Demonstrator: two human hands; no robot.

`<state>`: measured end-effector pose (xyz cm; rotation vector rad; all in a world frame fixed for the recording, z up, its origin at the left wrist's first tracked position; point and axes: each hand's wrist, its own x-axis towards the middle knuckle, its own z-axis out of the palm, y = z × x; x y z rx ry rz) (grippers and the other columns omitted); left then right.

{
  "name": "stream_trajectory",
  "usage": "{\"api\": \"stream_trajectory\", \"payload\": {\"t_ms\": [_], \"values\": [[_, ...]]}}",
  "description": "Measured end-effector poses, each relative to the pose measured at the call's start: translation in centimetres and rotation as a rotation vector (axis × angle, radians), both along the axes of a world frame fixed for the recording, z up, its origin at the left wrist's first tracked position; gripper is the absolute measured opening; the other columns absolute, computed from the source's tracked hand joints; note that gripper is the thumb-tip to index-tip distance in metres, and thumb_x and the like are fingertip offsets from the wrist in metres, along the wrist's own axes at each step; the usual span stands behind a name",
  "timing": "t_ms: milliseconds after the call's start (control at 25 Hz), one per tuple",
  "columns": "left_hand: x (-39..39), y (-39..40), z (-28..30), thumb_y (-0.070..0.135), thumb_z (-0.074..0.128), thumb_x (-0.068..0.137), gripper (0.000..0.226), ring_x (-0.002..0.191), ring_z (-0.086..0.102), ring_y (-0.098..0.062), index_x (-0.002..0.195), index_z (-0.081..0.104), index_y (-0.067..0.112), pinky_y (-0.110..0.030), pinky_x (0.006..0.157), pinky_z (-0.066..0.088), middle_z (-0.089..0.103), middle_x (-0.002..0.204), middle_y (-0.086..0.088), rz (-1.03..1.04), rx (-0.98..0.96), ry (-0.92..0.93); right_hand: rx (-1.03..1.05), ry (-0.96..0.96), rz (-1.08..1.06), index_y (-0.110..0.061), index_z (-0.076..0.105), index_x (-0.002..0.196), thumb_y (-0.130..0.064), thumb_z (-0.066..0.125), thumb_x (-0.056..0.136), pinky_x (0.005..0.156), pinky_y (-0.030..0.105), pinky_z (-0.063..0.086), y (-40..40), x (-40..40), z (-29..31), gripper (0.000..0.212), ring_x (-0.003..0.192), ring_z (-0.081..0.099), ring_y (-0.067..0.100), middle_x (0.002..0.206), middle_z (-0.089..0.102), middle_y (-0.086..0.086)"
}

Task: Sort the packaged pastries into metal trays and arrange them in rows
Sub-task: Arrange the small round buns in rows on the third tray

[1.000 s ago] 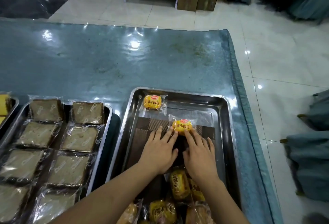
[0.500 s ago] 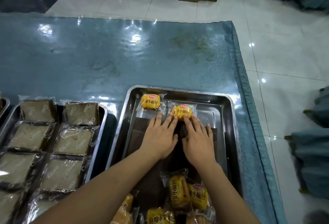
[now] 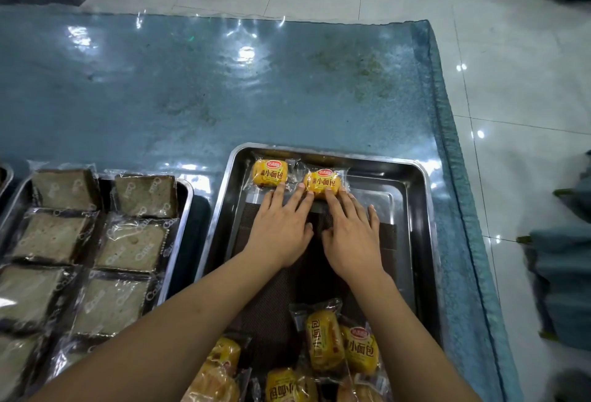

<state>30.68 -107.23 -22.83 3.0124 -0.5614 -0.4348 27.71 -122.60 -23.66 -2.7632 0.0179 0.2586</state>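
Both hands lie flat, palms down, fingers spread wide and holding nothing, inside the right metal tray [image 3: 425, 209] on the blue tabletop [image 3: 192, 88]. The left hand [image 3: 281, 229] reaches toward the far rim; one fingertip touches the near edge of the far-left yellow bun packet [image 3: 269, 173], and other fingertips touch the second yellow bun packet [image 3: 323, 182]. The right hand [image 3: 350, 238] sits just beside the left, its fingertips pressing the near edge of that second packet. The 2 packets lie side by side in a row along the tray's far wall, their clear wrappers touching or nearly so. A dark woven mat [image 3: 268, 321] covers the middle of the tray floor under the hands and forearms.

At the near end of the same tray a loose pile of yellow bun packets [image 3: 339, 347] lies at mixed angles, some overlapping, between the 2 forearms and partly cut off by the picture's edge.

To the left, well apart from the hands, a second metal tray [image 3: 184, 209] holds wrapped brown cake slices [image 3: 128, 241] set in 2 columns, packed edge to edge. Beyond the tabletop's right edge is pale tiled floor [image 3: 511, 81].
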Motion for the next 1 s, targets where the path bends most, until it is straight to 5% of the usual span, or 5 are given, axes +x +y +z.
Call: {"api": "stream_trajectory", "payload": {"t_ms": [440,1000], "values": [[-2.2,1.0,1.4,0.044,0.035,0.104,0.065,0.154,0.006,-0.033,0.16,0.011,0.022,-0.048,0.123,0.005,0.011,0.168,-0.004,0.005,-0.028,0.028,0.024,-0.061,0.005,-0.026,0.02,0.16,-0.022,0.051,0.098,0.126,0.05,0.015,0.0,-1.4,1.1,0.07,0.153,0.021,0.023,0.165,0.026,0.002],[-14.2,8.9,4.8,0.029,0.044,0.103,0.041,0.139,0.037,-0.023,0.143,0.048,0.024,-0.041,0.114,0.028,0.054,0.143,0.004,0.088,-0.185,0.024,0.098,0.027,0.101,-0.028,0.041,0.151,-0.026,0.051,0.101,0.125,0.042,0.013,5.2,-9.9,4.9,0.051,0.145,0.034,0.02,0.153,0.046,-0.004]]}}
